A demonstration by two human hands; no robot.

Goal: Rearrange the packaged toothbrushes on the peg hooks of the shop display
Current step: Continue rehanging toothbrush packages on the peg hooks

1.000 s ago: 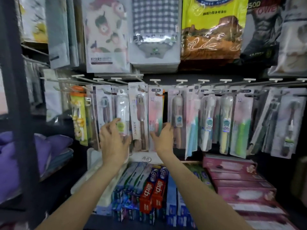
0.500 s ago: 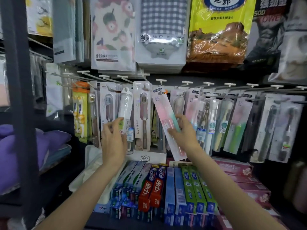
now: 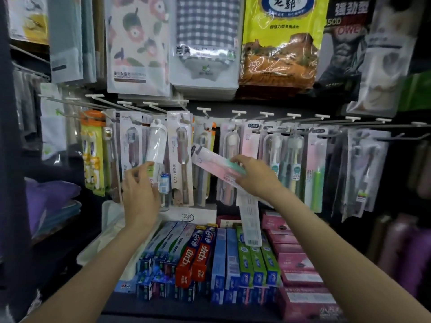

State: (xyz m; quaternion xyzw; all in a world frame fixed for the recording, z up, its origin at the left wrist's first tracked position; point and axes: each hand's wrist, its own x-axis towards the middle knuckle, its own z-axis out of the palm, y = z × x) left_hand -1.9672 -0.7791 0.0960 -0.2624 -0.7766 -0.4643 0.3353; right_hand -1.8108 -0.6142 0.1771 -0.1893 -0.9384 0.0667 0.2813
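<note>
A row of packaged toothbrushes (image 3: pixel 286 159) hangs from white-tipped peg hooks (image 3: pixel 238 112) across the middle of the display. My left hand (image 3: pixel 140 190) grips the lower end of a clear-tube toothbrush pack (image 3: pixel 155 143), which leans right with its top near a hook. My right hand (image 3: pixel 254 176) holds a pink and green toothbrush pack (image 3: pixel 217 164), off its hook and tilted almost flat, top end pointing left. A white back card (image 3: pixel 250 220) hangs down below that hand. Between my hands hangs a tall brown-brush pack (image 3: pixel 180 159).
Toothpaste boxes (image 3: pixel 203 255) lie in rows on the shelf below, pink boxes (image 3: pixel 293 259) to their right. Large packaged cloths (image 3: pixel 205 43) hang above the hooks. A dark upright post (image 3: pixel 9 159) and folded purple fabric (image 3: pixel 49 197) are at the left.
My right hand has lifted the pink and green pack off its hook and tipped it from upright to nearly flat. My left hand has tilted the clear-tube pack to the right.
</note>
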